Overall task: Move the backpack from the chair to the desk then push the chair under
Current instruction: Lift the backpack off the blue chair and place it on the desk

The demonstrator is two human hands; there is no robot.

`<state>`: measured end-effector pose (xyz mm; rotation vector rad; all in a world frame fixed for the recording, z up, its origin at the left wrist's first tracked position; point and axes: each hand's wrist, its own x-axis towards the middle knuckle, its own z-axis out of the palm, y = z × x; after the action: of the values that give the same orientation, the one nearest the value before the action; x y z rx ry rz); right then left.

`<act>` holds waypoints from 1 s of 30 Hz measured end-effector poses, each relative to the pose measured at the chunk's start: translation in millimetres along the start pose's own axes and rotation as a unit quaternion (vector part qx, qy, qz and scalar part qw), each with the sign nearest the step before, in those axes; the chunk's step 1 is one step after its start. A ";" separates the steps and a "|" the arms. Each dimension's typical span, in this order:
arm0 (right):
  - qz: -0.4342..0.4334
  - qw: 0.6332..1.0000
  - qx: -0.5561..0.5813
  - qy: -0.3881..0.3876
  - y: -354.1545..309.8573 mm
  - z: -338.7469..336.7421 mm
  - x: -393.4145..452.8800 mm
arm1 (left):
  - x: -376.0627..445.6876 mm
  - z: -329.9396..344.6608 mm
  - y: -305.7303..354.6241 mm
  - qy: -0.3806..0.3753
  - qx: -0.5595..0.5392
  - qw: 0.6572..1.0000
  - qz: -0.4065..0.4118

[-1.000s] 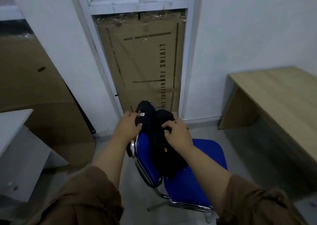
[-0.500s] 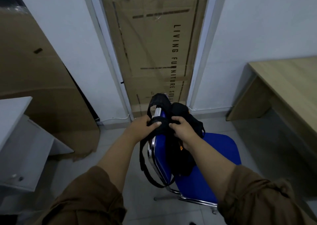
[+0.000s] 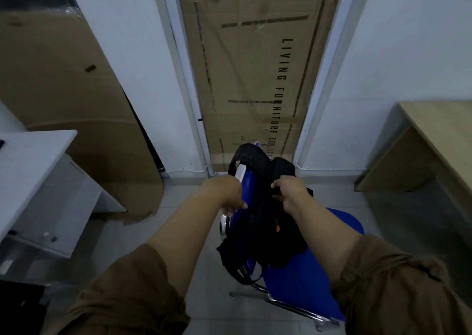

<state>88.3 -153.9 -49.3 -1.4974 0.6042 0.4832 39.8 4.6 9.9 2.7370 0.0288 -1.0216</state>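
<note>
A black backpack [image 3: 265,230] hangs on the backrest of a blue chair [image 3: 304,281] with a chrome frame, straight in front of me. One strap loops over the top of the backrest. My left hand [image 3: 227,194] is closed at the left edge of the backrest, where a strap runs. My right hand [image 3: 288,191] grips the black fabric near the top of the backpack. The wooden desk [image 3: 444,135] stands at the right edge of the view.
A tall cardboard box [image 3: 252,79] leans in the white doorframe behind the chair. Another large cardboard sheet [image 3: 63,100] leans at the left. A white table [image 3: 28,156] stands at the left. Grey tiled floor lies between chair and desk.
Both hands moved apart on the backpack; the left went down to the backrest's left edge. The bag's top has risen off the backrest. The camera came closer and tilted down.
</note>
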 end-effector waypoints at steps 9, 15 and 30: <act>0.042 0.997 -0.057 -0.043 -25.0 -64.7 9.3 | 40.9 17.8 40.7 0.360 -0.025 0.931 -0.050; -0.008 0.995 -0.068 -0.076 -36.6 -83.1 7.7 | 82.0 9.4 44.2 0.361 -0.172 0.914 -0.067; -0.046 0.996 0.059 -0.047 -49.3 -114.1 -3.2 | 85.4 -10.3 135.0 0.025 -0.302 0.940 0.160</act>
<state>109.2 -268.9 -6.9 -1.3756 0.4795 0.4373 124.0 -129.9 -11.3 2.1163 -0.0790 -0.7031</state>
